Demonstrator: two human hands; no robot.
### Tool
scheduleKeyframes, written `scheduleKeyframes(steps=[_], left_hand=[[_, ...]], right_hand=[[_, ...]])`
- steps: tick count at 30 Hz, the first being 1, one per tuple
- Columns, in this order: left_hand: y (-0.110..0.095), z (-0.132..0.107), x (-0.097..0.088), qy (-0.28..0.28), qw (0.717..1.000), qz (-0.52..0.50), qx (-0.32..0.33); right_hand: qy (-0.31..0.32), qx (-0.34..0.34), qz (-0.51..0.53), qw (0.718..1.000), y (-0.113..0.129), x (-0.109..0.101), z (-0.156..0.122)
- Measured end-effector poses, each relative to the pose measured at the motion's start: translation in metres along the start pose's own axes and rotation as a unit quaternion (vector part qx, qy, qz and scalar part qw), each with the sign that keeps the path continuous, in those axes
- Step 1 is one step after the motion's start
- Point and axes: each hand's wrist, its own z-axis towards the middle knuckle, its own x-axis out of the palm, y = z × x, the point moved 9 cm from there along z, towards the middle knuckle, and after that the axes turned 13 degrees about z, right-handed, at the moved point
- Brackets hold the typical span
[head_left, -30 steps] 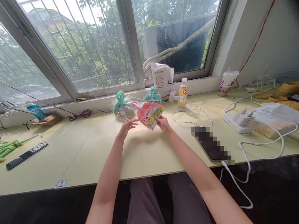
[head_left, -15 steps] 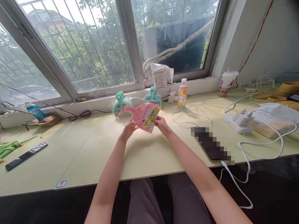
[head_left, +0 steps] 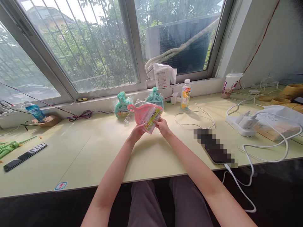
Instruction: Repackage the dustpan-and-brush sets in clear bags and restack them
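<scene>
A pink mini dustpan and brush set [head_left: 143, 114] with a yellow-green label is tilted in the air above the table, its handle pointing left. Clear plastic wrap shows around it. My left hand [head_left: 137, 131] grips its lower left edge. On the right, my right hand [head_left: 162, 125] pinches the brush side near the label. Just behind stand green dustpan sets in clear wrap, one group on the left [head_left: 121, 105] and another on the right [head_left: 155, 97], the latter partly hidden by the pink one.
A juice bottle [head_left: 185, 94], a tissue pack [head_left: 162, 75] and a lidded cup [head_left: 230, 85] stand along the window side. Right of my arm lies a phone [head_left: 216, 148] on a cable, near a power strip [head_left: 243, 123]. A black strip [head_left: 25, 157] lies far left.
My left hand has shifted right along the pink set's lower edge. The set has moved slightly right, and clear wrap now shows above it.
</scene>
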Motion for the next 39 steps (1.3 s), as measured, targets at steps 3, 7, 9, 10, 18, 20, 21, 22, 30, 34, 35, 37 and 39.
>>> scheduleKeyframes(steps=[3,7,9,10,18,20,21,22,30,34,35,37,39], left_hand=[[0.003,-0.002,0.011,0.031,0.999,-0.001,-0.016],[-0.003,-0.002,0.011,0.019,1.0,0.014,0.01],[-0.008,-0.002,0.01,0.009,0.999,0.022,0.032],[-0.009,-0.001,0.009,0.006,0.999,0.029,0.035],[0.001,-0.008,0.02,0.06,0.995,0.072,-0.024],[0.003,-0.011,0.025,0.086,0.992,0.078,-0.04],[0.005,-0.012,0.028,0.098,0.991,0.08,-0.049],[0.007,-0.013,0.031,0.109,0.989,0.08,-0.056],[-0.008,-0.001,0.02,-0.008,0.998,0.04,0.052],[-0.015,0.001,0.011,-0.057,0.995,0.057,0.063],[-0.016,0.001,0.011,-0.052,0.995,0.064,0.057],[-0.018,-0.001,0.012,-0.033,0.995,0.078,0.047],[-0.019,-0.002,0.012,-0.024,0.995,0.089,0.041]], right_hand=[[-0.006,-0.005,0.01,1.0,0.002,0.0,0.0],[-0.005,0.005,0.021,1.0,0.001,0.003,-0.001],[-0.004,0.015,0.024,1.0,-0.001,0.003,-0.001],[-0.005,0.02,0.023,1.0,-0.001,0.003,-0.001],[-0.024,0.019,0.007,1.0,0.005,-0.005,-0.001],[-0.025,0.015,0.005,1.0,0.006,-0.004,-0.002],[-0.025,0.014,0.006,1.0,0.006,-0.003,-0.002],[-0.024,0.014,0.008,1.0,0.005,-0.002,-0.002],[-0.053,-0.025,0.048,0.997,0.004,-0.005,-0.002],[-0.048,-0.003,0.057,0.997,0.003,-0.006,0.0],[-0.044,0.001,0.06,0.997,0.003,-0.006,0.001],[-0.039,0.005,0.061,0.997,0.004,-0.005,0.001],[-0.037,0.011,0.055,0.998,0.004,-0.005,0.001]])
